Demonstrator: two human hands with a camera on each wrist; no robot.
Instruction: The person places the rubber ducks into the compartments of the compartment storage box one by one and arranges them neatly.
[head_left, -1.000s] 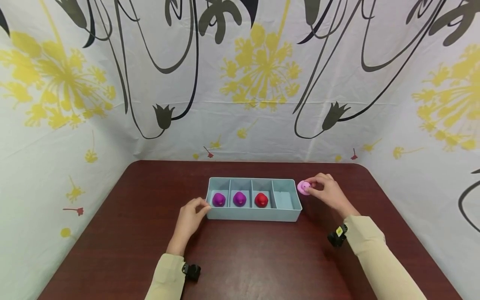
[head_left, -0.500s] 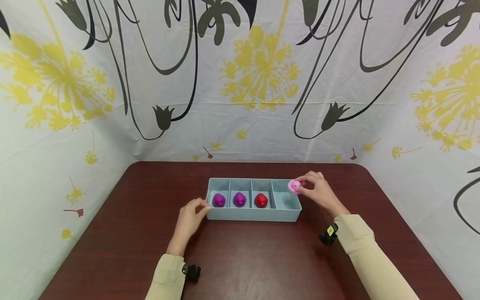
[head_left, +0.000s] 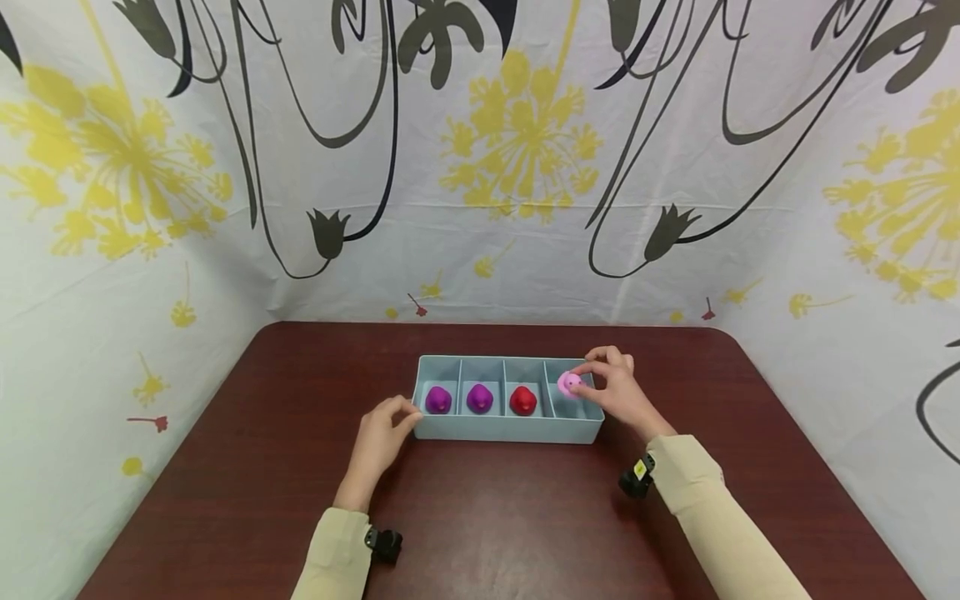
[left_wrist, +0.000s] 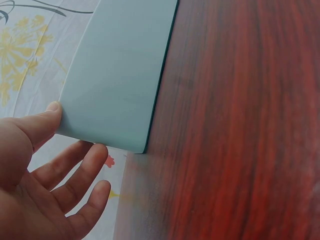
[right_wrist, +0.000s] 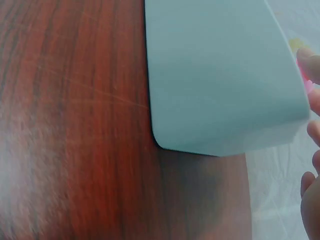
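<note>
A pale blue-grey box (head_left: 510, 428) with compartments in a row stands on the table. My left hand (head_left: 381, 433) pinches its left front corner. In the left wrist view, the thumb (left_wrist: 46, 120) lies at the rim and the other fingers are by the end wall. My right hand (head_left: 617, 390) holds a small pink toy duck (head_left: 568, 383) between thumb and fingertips, over the rightmost compartment. The right wrist view shows only a sliver of pink (right_wrist: 306, 77) past the box wall. Two purple toy ducks (head_left: 438, 400) and a red one (head_left: 522, 401) sit singly in the other compartments.
The dark red-brown wooden table (head_left: 480, 517) has rounded far corners. White cloth (head_left: 480, 283) with yellow and grey flower prints hangs behind it and at both sides. A small black camera (head_left: 636, 478) is strapped at each wrist.
My right hand has carried the pink toy duck leftward, from beyond the box's right end to over the rightmost compartment. The left hand and the box have stayed put.
</note>
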